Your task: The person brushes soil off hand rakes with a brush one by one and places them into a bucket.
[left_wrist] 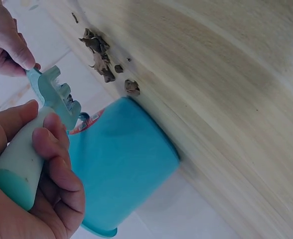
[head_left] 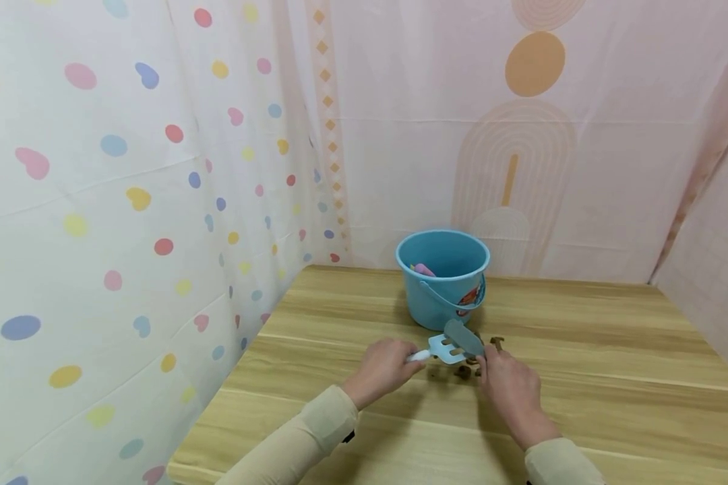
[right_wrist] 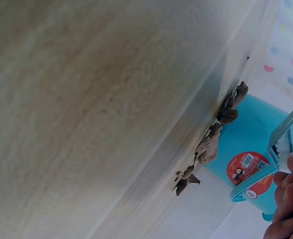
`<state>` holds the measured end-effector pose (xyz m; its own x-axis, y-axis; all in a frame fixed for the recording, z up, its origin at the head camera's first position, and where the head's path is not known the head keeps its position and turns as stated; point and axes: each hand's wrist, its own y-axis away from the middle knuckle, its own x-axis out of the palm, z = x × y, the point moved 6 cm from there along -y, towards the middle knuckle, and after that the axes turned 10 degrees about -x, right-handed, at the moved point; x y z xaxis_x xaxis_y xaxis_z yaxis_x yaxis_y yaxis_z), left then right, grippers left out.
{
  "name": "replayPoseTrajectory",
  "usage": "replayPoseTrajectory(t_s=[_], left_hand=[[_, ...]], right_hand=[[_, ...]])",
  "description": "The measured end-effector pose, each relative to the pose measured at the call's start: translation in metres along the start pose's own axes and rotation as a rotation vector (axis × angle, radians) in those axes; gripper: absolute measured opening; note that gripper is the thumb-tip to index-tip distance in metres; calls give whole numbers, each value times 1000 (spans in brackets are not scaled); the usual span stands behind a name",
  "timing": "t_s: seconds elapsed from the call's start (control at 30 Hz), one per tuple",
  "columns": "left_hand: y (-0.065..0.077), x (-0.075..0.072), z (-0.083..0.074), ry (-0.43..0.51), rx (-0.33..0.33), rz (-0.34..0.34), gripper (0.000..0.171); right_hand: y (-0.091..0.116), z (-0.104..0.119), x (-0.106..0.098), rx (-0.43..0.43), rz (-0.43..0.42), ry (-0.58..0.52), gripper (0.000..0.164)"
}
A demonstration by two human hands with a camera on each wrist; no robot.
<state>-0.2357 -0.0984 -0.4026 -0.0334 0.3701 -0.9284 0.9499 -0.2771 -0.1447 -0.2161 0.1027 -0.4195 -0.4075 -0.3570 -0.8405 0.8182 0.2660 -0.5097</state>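
My left hand [head_left: 381, 372] grips the thick white handle of a small light-blue toy fork [head_left: 441, 348] with broad, short tines. My right hand [head_left: 512, 385] holds a small blue-grey brush [head_left: 463, 337] over the fork head. In the left wrist view, bristles show close by the tines; I cannot tell whether they touch. Dry, crumpled brown pieces [left_wrist: 99, 52] lie on the table below both tools. Just behind the tools stands a blue bucket [head_left: 425, 302], upright, its handle hanging down the front.
Something pink [head_left: 423, 269] shows inside the bucket. A wood-grain table [head_left: 315, 310] carries everything. Patterned curtains hang along the back [head_left: 394, 168] and on the left [head_left: 127, 222]. A small brown piece [head_left: 497, 342] lies right of the bucket.
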Motion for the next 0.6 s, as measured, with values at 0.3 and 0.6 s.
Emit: replayPoseTrajectory(t_s=[0.3,0.6], left_hand=[[0,-3,4,-16,-9,-19,18],[-1,-7,1,-68,-44,-2,16]], right_hand=[[-1,1,1,35,60,-15,16],[-2,-4,0,137,105,-130,18]])
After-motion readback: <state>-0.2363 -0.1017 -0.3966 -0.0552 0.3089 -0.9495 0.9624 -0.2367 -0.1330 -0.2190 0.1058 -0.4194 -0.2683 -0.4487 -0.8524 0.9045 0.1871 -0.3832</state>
